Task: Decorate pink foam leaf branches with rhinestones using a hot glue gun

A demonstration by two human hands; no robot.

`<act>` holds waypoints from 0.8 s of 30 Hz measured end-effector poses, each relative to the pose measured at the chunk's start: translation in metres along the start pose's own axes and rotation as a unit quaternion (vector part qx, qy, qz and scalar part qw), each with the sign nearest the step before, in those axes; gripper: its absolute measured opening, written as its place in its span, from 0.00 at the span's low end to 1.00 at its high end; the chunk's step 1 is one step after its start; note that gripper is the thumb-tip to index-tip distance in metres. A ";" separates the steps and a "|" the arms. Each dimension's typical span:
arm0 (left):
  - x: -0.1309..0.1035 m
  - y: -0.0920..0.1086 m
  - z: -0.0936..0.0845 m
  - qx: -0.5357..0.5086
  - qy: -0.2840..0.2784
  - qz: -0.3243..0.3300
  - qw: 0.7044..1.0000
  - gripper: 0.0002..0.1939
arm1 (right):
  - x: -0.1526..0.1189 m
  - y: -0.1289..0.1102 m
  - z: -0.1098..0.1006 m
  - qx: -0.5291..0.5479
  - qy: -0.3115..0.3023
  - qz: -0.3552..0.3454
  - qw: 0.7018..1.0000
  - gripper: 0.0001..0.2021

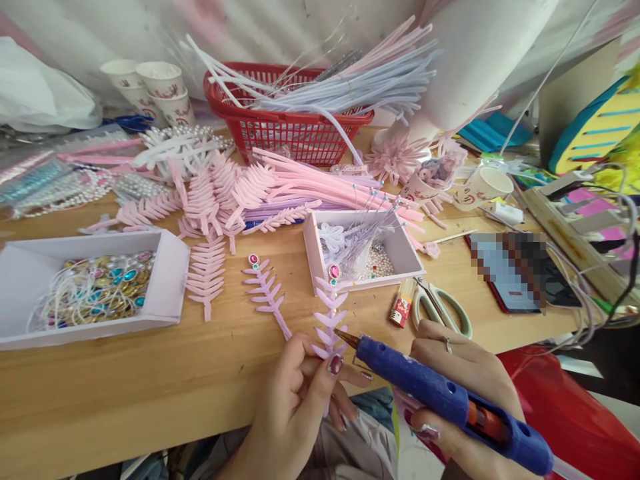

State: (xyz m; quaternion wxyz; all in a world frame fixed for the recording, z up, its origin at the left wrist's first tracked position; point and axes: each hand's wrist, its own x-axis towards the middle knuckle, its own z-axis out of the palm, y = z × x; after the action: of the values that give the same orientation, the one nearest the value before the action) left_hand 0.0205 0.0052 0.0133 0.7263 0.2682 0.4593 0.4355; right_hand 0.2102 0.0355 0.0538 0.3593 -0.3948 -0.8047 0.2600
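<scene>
My left hand (295,400) pinches the lower stem of a lilac leafy sprig (330,319) that looks made of fuzzy pipe cleaner. A pink gem (335,272) with a small turquoise one below it tops the upright sprig. In my right hand (470,373) is a blue hot glue gun (415,377), a glue stick coming out of its back end. Its brown nozzle tip (343,335) is at the sprig's lower leaves; whether it touches them I cannot tell. A similar lilac sprig (267,297) with gems lies on the table just left.
A white box (173,273) of gems stands left; another box (313,250) holds pearls and long pins. Scissors (465,313), a lighter (401,303) and a phone (505,270) lie right. Behind are pink sprigs (203,200) and a red basket (295,137) of pipe cleaners.
</scene>
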 end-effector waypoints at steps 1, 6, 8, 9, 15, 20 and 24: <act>0.000 0.000 0.000 -0.001 -0.004 0.001 1.000 0.21 | 0.000 0.000 0.000 -0.002 -0.002 -0.001 1.000 0.15; 0.000 -0.001 0.000 -0.009 -0.005 0.001 1.000 0.21 | -0.003 0.002 -0.001 -0.010 -0.015 0.001 1.000 0.13; 0.001 -0.001 0.000 -0.011 -0.007 0.002 1.000 0.21 | -0.006 0.002 -0.002 -0.015 -0.018 0.003 1.000 0.12; 0.001 -0.001 0.000 -0.011 -0.009 0.003 1.000 0.21 | -0.006 0.003 -0.002 -0.014 -0.016 0.006 1.000 0.12; 0.000 0.000 0.000 -0.003 0.003 0.000 1.000 0.21 | -0.004 0.001 -0.002 0.002 -0.030 0.011 0.999 0.12; 0.000 -0.001 0.000 0.002 0.003 0.000 1.000 0.21 | -0.002 0.000 -0.003 -0.001 -0.023 0.019 1.000 0.14; 0.000 -0.002 -0.002 0.003 -0.007 0.002 1.000 0.20 | -0.003 0.000 -0.003 0.009 -0.006 0.010 1.000 0.14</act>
State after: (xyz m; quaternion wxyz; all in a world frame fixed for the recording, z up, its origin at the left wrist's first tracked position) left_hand 0.0196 0.0041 0.0104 0.7279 0.2746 0.4546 0.4337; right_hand 0.2141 0.0335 0.0539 0.3559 -0.3975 -0.8004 0.2732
